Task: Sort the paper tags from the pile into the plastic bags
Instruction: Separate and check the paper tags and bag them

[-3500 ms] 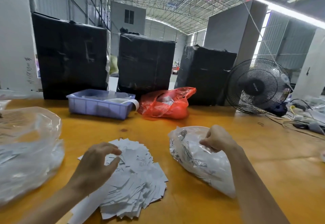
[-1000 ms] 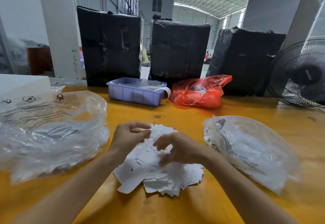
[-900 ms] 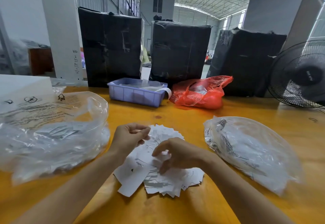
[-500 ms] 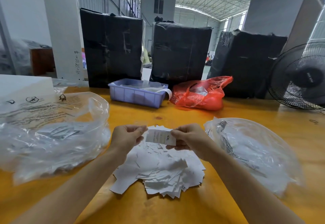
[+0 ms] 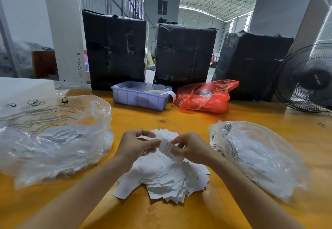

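Head view, one moment, read left to right.

Left clear plastic bag [image 5: 53,135]: lies slumped on the counter [image 5: 179,119], mouth toward the centre, a few printed tags visible through the film. Thin, limp film; judged to collapse unless the mouth is held up.

Left hand [image 5: 136,146]: raised just above the pile, fingers [image 5: 143,133] curled, thumb and forefinger pinching the left end of a single paper tag [image 5: 168,147].

Paper tag: small white printed slip, held between the two hands, tilted down to the right. Judged very light and thin, stiff enough to keep its shape across the gap, easily creased. Best taken by an edge or short end with a fingertip pinch, as here.

Pile of tags [image 5: 165,180]: loose fan of white slips flat on the counter directly below the hands. Slips overlap and lie flat, so lifting one alone probably means sliding or peeling at a free corner. The desk fan [image 5: 309,79] at far right could scatter them if running; cannot tell whether it is.

Right hand [image 5: 190,149]: fingers curled, pinching the tag's right end.

Right clear plastic bag [image 5: 255,155]: lies just beside the pile, partly filled with white tags.

Step judged: reading the tag before choosing a bag. Much of the pile remains.
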`<state>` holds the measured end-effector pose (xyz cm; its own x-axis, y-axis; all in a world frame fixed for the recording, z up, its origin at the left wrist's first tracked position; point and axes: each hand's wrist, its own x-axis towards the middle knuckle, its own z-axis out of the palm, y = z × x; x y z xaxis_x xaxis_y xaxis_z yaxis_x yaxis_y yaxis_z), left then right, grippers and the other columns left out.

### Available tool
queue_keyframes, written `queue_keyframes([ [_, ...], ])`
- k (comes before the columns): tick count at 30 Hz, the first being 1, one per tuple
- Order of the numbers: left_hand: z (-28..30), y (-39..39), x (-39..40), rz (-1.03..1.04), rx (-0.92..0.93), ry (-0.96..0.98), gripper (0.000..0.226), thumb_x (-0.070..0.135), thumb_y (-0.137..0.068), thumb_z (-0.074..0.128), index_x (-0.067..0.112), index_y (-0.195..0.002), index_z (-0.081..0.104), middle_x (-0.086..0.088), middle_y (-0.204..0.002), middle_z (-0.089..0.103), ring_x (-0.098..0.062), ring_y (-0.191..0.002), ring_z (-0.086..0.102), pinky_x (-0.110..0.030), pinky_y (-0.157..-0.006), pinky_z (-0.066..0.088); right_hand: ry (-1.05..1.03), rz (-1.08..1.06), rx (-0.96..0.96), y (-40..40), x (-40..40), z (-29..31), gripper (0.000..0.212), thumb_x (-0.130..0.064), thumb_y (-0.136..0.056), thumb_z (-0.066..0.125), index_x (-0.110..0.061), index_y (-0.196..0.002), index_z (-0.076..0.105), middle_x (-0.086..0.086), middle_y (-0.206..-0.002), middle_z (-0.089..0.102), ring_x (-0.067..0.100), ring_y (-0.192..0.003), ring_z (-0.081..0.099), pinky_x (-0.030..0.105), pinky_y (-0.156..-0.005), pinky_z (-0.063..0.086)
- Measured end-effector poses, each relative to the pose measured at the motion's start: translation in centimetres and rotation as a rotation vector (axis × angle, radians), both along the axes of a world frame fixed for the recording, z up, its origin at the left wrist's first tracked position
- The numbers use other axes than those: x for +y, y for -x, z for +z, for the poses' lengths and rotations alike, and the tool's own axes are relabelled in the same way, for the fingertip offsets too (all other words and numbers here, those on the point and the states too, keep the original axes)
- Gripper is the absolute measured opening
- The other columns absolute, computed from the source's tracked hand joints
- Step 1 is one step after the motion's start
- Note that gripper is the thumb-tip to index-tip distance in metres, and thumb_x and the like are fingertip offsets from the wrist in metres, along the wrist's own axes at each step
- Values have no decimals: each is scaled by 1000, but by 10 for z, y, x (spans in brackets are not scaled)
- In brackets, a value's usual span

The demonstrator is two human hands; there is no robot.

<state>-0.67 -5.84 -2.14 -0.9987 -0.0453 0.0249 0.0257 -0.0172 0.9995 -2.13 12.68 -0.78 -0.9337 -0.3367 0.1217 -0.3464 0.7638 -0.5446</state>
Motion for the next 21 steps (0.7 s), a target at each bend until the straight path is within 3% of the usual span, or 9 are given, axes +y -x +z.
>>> queue_keyframes([
  [4, 0, -1, 4, -3, 15, 0, 13, 14, -79, 73, 3, -83, 67, -11, -70, 73, -9, -48, 62, -16, -46, 47, -101, 6, 38, 2, 2, 0, 11, -18, -82, 70, -9, -86, 75, 2, -77, 70, 3, -53, 52, 11, -46, 36],
  [6, 0, -1, 6, 4, 21, -4, 16, 20, -82, 69, 4, -82, 68, -7, -73, 74, -9, -52, 63, -16, -49, 49, -49, -40, 10, 4, 7, 1, 8, -16, -81, 72, -8, -82, 74, 2, -71, 67, 2, -50, 48, 11, -43, 33],
  [9, 1, -2, 7, 7, 11, 15, 16, 24, -82, 69, 8, -81, 72, -1, -79, 75, -11, -65, 65, -20, -59, 50, 464, -181, -76, 5, 14, 8, 8, -8, -81, 71, -7, -75, 67, 3, -61, 59, 7, -45, 47, 20, -45, 37],
  [11, 2, -3, 8, -5, -12, 12, 15, 24, -79, 72, 9, -83, 73, -2, -83, 75, -12, -71, 65, -21, -63, 48, 899, -199, -212, 3, 16, 18, 8, 1, -78, 71, 0, -82, 64, 9, -67, 63, 9, -48, 59, 20, -49, 48],
  [13, 3, -5, 10, -28, -41, -5, 16, 23, -77, 74, 9, -85, 73, -5, -87, 74, -13, -75, 65, -21, -63, 46, 1174, -143, -359, 0, 16, 27, 18, 10, -75, 68, 7, -92, 62, 16, -78, 67, 19, -62, 69, 21, -55, 54],
  [15, 5, -7, 13, -53, -58, -9, 17, 21, -76, 76, 8, -86, 73, -6, -87, 73, -13, -76, 65, -20, -63, 46, 1206, -91, -406, -5, 12, 33, 21, 10, -77, 66, 8, -97, 61, 19, -85, 70, 25, -70, 72, 23, -58, 56],
  [18, 8, -11, 15, -82, -57, -12, 17, 20, -73, 77, 9, -85, 73, -6, -85, 73, -12, -74, 65, -20, -64, 47, 1004, -81, -310, -11, 3, 35, 16, 0, -78, 70, -3, -93, 65, 8, -80, 74, 18, -70, 72, 23, -59, 55],
  [21, 9, -13, 16, -100, -55, -21, 16, 20, -71, 77, 10, -82, 73, -4, -82, 73, -11, -72, 64, -19, -64, 49, 915, -86, -234, -13, -1, 32, 15, -5, -78, 72, -9, -92, 67, 2, -80, 74, 13, -71, 71, 25, -70, 53],
])
